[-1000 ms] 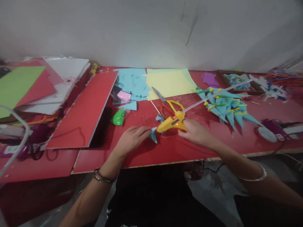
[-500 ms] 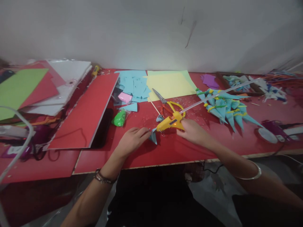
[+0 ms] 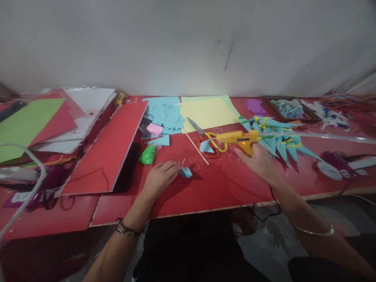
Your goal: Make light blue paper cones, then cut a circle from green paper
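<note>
Over the red tabletop (image 3: 205, 196), the left hand (image 3: 161, 176) pinches a small curled blue paper piece (image 3: 186, 172) while the right hand (image 3: 260, 162) grips a yellow hot-glue gun (image 3: 236, 138) apart from it (seemingly mid-gluing, the next move calling for firm pressing).

Two hands are showing: left hand (image 3: 161, 178) at seven o'clock, right hand (image 3: 260, 162) just past three. One yellow glue gun (image 3: 239, 138) is carrying one clear glue stick (image 3: 320, 136) at three; one blue paper piece (image 3: 186, 172) is showing at six. One pair of scissors (image 3: 202, 132) and one wooden stick (image 3: 197, 149) are lying centrally, one pink packet (image 3: 154, 129) at ten, one green packet (image 3: 147, 155) at nine. At least five blue paper cones (image 3: 281, 150) (overlap is hiding some) are clustering at three.
</note>
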Available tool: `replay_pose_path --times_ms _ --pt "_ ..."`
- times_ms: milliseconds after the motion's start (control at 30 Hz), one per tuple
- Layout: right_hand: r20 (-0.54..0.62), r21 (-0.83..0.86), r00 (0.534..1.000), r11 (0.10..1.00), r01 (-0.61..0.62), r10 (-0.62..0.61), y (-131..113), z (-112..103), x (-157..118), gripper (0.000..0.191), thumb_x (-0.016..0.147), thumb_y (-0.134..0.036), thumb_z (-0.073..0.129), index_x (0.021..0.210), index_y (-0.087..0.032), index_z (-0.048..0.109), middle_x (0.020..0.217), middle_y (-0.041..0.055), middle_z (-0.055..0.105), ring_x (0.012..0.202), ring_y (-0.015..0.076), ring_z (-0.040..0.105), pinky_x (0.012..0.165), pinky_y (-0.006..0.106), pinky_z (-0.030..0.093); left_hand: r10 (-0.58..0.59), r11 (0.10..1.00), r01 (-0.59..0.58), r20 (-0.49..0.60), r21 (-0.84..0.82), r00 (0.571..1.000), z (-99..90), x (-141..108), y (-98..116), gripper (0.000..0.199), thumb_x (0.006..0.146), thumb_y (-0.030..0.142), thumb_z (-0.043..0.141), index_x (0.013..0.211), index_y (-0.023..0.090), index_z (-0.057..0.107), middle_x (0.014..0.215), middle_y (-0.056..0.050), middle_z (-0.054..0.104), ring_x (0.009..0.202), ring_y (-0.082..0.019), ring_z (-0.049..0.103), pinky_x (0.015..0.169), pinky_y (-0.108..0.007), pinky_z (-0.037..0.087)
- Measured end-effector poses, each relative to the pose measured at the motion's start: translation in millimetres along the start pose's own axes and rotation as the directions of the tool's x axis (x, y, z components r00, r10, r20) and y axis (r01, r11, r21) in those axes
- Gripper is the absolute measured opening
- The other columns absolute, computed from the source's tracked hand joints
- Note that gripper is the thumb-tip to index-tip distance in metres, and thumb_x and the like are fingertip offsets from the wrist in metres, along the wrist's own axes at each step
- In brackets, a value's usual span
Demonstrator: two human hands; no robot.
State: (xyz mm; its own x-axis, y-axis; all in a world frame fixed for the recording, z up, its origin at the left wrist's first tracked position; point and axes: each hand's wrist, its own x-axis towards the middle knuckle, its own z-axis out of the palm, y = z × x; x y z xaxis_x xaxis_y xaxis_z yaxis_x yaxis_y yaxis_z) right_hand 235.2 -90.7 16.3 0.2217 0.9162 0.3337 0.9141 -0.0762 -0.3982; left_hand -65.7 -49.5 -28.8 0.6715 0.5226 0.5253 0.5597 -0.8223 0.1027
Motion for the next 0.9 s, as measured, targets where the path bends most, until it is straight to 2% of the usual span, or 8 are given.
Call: replay_pose_path --times_ms 100,267,400,533,667,733,800,900 --pt "-0.099 -0.019 0.994 0.999 -0.04 0.038 29.1 4.3 1.2 0.024 0.079 -0.036 0.042 0.084 -0.015 0.053 0.073 0.0105 0.059 0.069 0.0243 0.057 0.06 0.034 0.044 -0.021 0.999 0.022 0.006 -0.028 1.0 0.7 -0.1 -1.2 0.018 0.086 0.021 0.041 0.085 0.018 0.059 0.082 -0.001 0.065 0.074 -0.011 0.06 0.064 -0.022 0.045" --pt "-0.17 -0.091 0.985 0.996 0.009 -0.024 62.6 32.2 1.7 0.038 0.081 -0.032 0.035 0.109 -0.008 0.043 0.101 0.021 0.055 0.099 0.0309 0.052 0.082 0.044 0.042 -0.04 0.997 0.042 0.029 -0.062 0.999 0.6 0.2 -0.6 0.02 0.086 0.024 0.042 0.083 0.018 0.06 0.079 -0.001 0.064 0.069 -0.011 0.059 0.061 -0.021 0.045" --pt "-0.141 -0.171 0.99 0.985 -0.021 -0.003 70.7 47.1 3.0 0.038 0.081 -0.029 0.034 0.108 -0.005 0.043 0.098 0.0222 0.055 0.097 0.0308 0.051 0.085 0.044 0.041 -0.061 0.992 0.065 0.045 -0.105 0.997 -0.3 -0.1 0.0 0.02 0.085 0.023 0.042 0.083 0.018 0.061 0.079 -0.002 0.063 0.07 -0.011 0.059 0.062 -0.021 0.045" --pt "-0.093 -0.272 0.995 0.96 -0.071 0.047 67.6 41.7 1.3 0.038 0.079 -0.031 0.04 0.105 -0.004 0.045 0.093 0.0211 0.055 0.094 0.0313 0.052 0.083 0.043 0.041 -0.076 0.984 0.085 0.059 -0.158 0.995 -1.3 -0.4 1.2 0.017 0.084 0.021 0.044 0.084 0.019 0.06 0.079 -0.001 0.062 0.069 -0.01 0.058 0.061 -0.019 0.045" --pt "-0.074 -0.37 0.993 0.923 -0.111 0.089 54.7 22.3 -12.7 0.042 0.076 -0.036 0.048 0.107 -0.007 0.046 0.094 0.0193 0.056 0.093 0.032 0.051 0.077 0.043 0.043 -0.079 0.976 0.091 0.064 -0.2 0.995 -2.0 -0.5 2.7 0.015 0.083 0.02 0.045 0.084 0.019 0.06 0.08 -0.001 0.061 0.069 -0.009 0.058 0.06 -0.018 0.044" --pt "-0.073 -0.418 0.988 0.896 -0.151 0.133 43.7 11.2 -24.2 0.038 0.076 -0.035 0.049 0.105 -0.01 0.049 0.096 0.0185 0.056 0.091 0.0316 0.052 0.072 0.041 0.043 -0.079 0.974 0.093 0.076 -0.205 0.994 -1.9 -0.4 3.0 0.015 0.083 0.019 0.045 0.084 0.019 0.06 0.08 -0.001 0.061 0.069 -0.009 0.057 0.06 -0.018 0.044" --pt "-0.055 -0.408 0.979 0.89 -0.203 0.198 30.9 2.9 -35.1 0.03 0.077 -0.032 0.048 0.099 -0.013 0.054 0.091 0.0157 0.059 0.084 0.0287 0.056 0.067 0.037 0.044 -0.081 0.974 0.097 0.088 -0.205 0.993 -1.5 -0.2 2.9 0.015 0.082 0.018 0.045 0.083 0.019 0.06 0.08 -0.001 0.061 0.069 -0.009 0.057 0.059 -0.018 0.044" --pt "-0.069 -0.273 0.968 0.928 -0.253 0.243 12.6 1.7 -42.0 0.024 0.079 -0.028 0.045 0.096 -0.015 0.056 0.085 0.0117 0.062 0.074 0.0242 0.058 0.064 0.035 0.044 -0.082 0.975 0.101 0.104 -0.199 0.991 -0.8 -0.3 2.3 0.014 0.082 0.017 0.046 0.084 0.019 0.06 0.08 -0.001 0.061 0.07 -0.009 0.057 0.06 -0.019 0.044"
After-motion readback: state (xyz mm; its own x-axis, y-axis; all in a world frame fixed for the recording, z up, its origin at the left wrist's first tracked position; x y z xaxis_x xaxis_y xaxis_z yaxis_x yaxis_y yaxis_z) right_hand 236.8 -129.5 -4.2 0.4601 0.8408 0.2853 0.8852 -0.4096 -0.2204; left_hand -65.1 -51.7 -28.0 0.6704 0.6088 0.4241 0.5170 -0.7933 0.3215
